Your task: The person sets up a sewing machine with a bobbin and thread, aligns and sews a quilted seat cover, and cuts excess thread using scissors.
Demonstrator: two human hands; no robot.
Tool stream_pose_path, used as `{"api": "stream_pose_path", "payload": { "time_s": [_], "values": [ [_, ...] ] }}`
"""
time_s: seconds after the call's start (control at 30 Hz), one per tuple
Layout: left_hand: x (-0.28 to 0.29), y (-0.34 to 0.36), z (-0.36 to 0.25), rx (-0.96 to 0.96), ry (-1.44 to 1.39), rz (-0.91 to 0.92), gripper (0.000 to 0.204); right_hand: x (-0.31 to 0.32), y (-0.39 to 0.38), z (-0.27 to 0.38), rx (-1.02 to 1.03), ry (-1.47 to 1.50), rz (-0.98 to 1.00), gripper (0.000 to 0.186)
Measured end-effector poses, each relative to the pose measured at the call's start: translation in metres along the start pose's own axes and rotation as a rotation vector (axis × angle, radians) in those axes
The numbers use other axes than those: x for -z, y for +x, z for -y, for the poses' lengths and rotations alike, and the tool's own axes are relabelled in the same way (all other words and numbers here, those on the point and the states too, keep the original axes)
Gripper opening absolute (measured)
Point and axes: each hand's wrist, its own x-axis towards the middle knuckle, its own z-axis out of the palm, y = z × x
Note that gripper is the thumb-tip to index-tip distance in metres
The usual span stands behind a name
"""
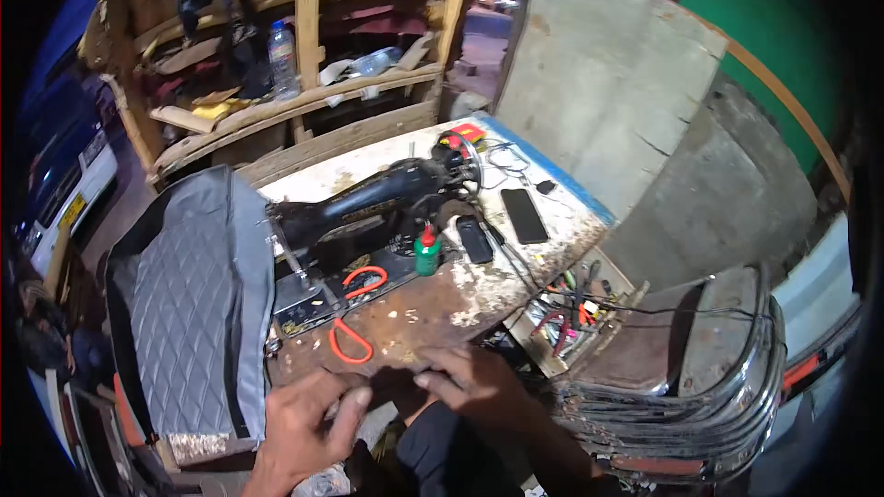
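In the head view my left hand (313, 410) and my right hand (465, 387) are closed on a dark strip of material (391, 382), low in front of the worktable's worn edge (433, 317); its shape is unclear. Beyond them is a black sewing machine (378, 198). Orange-handled scissors (364, 281) lie by its base, partly hidden, beside a green bottle with a red cap (426, 255). Grey quilted material (184, 313) is draped over the table's left end, against the machine's needle end.
Two phones (524, 216) and cables lie right of the machine. A tool box (543, 331) and stacked metal-tube frames (672, 414) stand at right, before leaning boards (599, 83). A wooden shelf (285, 110) stands behind. A vehicle (83, 189) and a seated person (69, 340) are at left.
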Motion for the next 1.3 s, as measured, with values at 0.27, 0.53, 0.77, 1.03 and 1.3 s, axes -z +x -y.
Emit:
{"api": "stream_pose_path", "payload": {
  "time_s": [0.27, 0.53, 0.77, 1.03, 1.3],
  "values": [
    [0.063, -0.013, -0.007, 0.107, 0.063, -0.542, 0.018, -0.074, 0.007, 0.003, 0.004, 0.081, 0.001, 0.045],
    [0.057, -0.050, 0.006, 0.114, 0.013, -0.079, 0.012, -0.073, 0.034, 0.050, 0.080, 0.384, 0.204, 0.047],
    [0.061, -0.058, 0.012, 0.302, 0.146, -0.293, 0.007, -0.093, 0.057, -0.016, 0.057, 0.048, -0.010, 0.026],
    [0.057, -0.093, 0.052, 0.526, 0.278, -0.635, 0.016, -0.079, 0.104, -0.053, 0.092, -0.120, 0.084, 0.030],
    [0.084, -0.114, 0.062, 0.663, 0.489, -0.253, 0.014, -0.086, 0.133, -0.036, 0.127, -0.348, 0.454, 0.088]
  ]
}}
